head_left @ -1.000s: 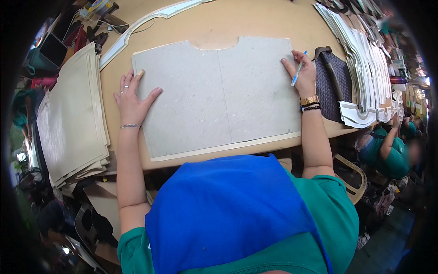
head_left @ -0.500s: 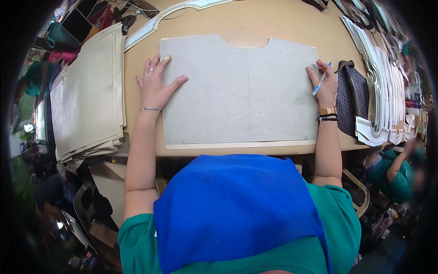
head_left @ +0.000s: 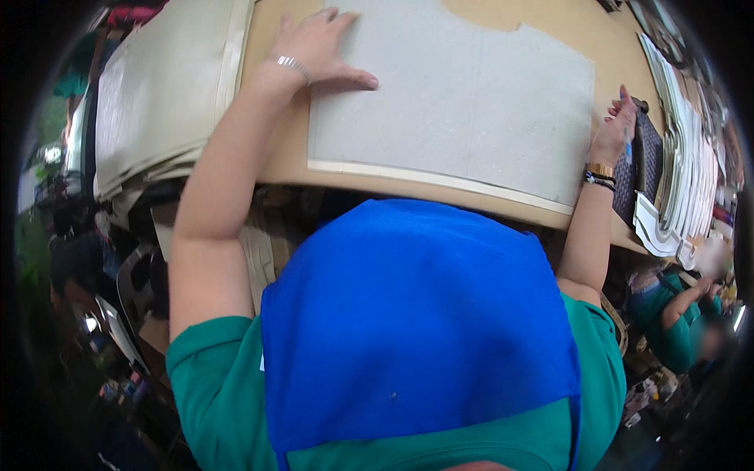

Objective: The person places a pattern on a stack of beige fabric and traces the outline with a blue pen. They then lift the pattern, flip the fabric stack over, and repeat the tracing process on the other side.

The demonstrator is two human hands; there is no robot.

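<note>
A large grey pattern board [head_left: 463,102] with a curved notch in its far edge lies flat on the table. A cream sheet [head_left: 440,179] shows as a strip under its near edge. My left hand [head_left: 318,51] rests with spread fingers on the board's left side, the thumb stretched over the grey surface. At the board's right edge my right hand [head_left: 615,129] is closed around a blue and white pen [head_left: 628,149]. The pen is mostly covered by the hand, and the fingers are a little blurred.
A stack of cream sheets [head_left: 169,78] stands on the left. To the right lie a dark woven piece [head_left: 649,149], a hammer-like tool [head_left: 642,105] and a row of white cut pieces [head_left: 682,149]. A co-worker in green [head_left: 667,330] sits beyond the table's right side.
My view has tilted, so table and board sit higher in the picture. My right hand has moved slightly away from the board's edge with the pen. My left hand stays spread on the left side.
</note>
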